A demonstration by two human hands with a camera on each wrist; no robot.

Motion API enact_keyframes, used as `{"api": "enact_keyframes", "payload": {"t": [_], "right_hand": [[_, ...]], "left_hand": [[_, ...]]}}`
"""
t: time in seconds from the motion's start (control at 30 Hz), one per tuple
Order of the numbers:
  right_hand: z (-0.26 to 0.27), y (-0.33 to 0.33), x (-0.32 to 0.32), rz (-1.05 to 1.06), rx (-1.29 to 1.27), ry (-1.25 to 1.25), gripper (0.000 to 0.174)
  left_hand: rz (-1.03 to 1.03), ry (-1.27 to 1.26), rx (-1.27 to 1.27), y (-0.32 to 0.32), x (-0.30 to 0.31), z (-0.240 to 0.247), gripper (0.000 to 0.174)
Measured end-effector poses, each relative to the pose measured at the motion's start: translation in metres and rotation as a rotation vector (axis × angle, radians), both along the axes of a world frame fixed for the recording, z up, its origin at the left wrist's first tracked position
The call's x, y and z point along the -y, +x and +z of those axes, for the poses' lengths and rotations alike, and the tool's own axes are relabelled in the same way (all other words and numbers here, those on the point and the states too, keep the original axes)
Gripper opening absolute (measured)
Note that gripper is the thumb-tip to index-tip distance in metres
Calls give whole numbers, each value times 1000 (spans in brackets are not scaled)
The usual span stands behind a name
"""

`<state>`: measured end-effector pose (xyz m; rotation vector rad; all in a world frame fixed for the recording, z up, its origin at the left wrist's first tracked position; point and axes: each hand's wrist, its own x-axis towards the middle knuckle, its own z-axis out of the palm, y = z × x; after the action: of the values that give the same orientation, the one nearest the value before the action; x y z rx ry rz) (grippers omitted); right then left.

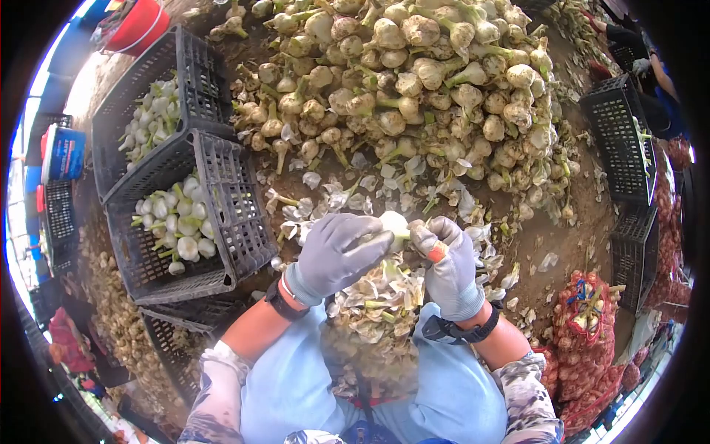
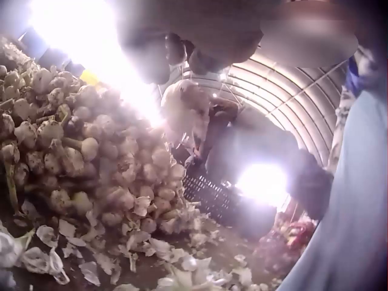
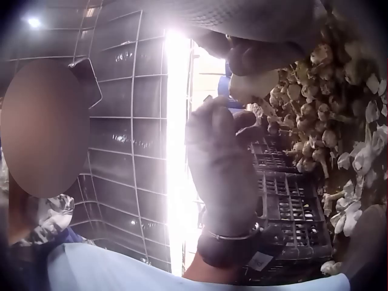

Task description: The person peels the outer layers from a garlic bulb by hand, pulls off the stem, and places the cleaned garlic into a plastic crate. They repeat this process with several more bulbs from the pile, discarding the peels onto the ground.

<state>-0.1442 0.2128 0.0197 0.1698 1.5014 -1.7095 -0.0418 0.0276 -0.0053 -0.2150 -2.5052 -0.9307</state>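
With the left hand (image 1: 342, 250) and right hand (image 1: 450, 259) both pinching it, a white garlic bulb (image 1: 394, 223) hangs beyond the near edge of a big soil-stained garlic pile (image 1: 421, 89), seemingly mostly left, while two black crates hold cleaner white bulbs (image 1: 177, 222).

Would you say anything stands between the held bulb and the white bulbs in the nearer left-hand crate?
Yes: the nearer crate's lattice side wall stands between the held bulb and the white bulbs inside, so it would probably have to pass over that edge. The left hand also lies on that side.
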Motion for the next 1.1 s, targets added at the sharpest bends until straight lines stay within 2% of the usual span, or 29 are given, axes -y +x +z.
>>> {"api": "enact_keyframes", "payload": {"t": [0.07, 0.17, 0.27, 0.37, 0.4, 0.5, 0.63, 0.73, 0.83, 0.97, 1.07, 1.1], "right_hand": [[1, 3, 1, -35, 41, -44, 19], [3, 7, 1, -113, 154, -148, 16], [-3, 5, -3, -164, 296, -245, 14], [-5, -3, -5, -250, 485, -345, 16], [-8, -2, -7, -290, 531, -363, 16], [-21, -2, -12, -332, 633, -405, 16], [-26, 1, -6, -302, 637, -460, 15], [-13, 17, 10, -224, 392, -425, 20], [-12, 24, 9, -212, 432, -491, 21], [-5, 24, 16, -223, 566, -392, 22], [-16, 25, 8, -287, 695, -479, 21], [-14, 22, 7, -304, 739, -492, 19]], "left_hand": [[-47, -107, -57, 5, 3, -8, 36], [-8, -86, -103, 5, -2, -12, 33], [61, -25, 32, 1, -3, -8, 27], [171, -35, 144, 1, 11, -22, 22], [264, -124, 202, 4, 17, -27, 21], [512, -224, 102, 0, 25, -27, 15], [270, 198, 81, 4, -2, -5, 29], [247, 34, 134, 1, -17, 3, 38], [242, 40, 85, -2, -15, -10, 34], [233, 98, 69, 2, -14, -16, 22], [336, 153, 179, 5, 6, -28, 18], [408, 76, 158, 3, 14, -29, 17]]}}
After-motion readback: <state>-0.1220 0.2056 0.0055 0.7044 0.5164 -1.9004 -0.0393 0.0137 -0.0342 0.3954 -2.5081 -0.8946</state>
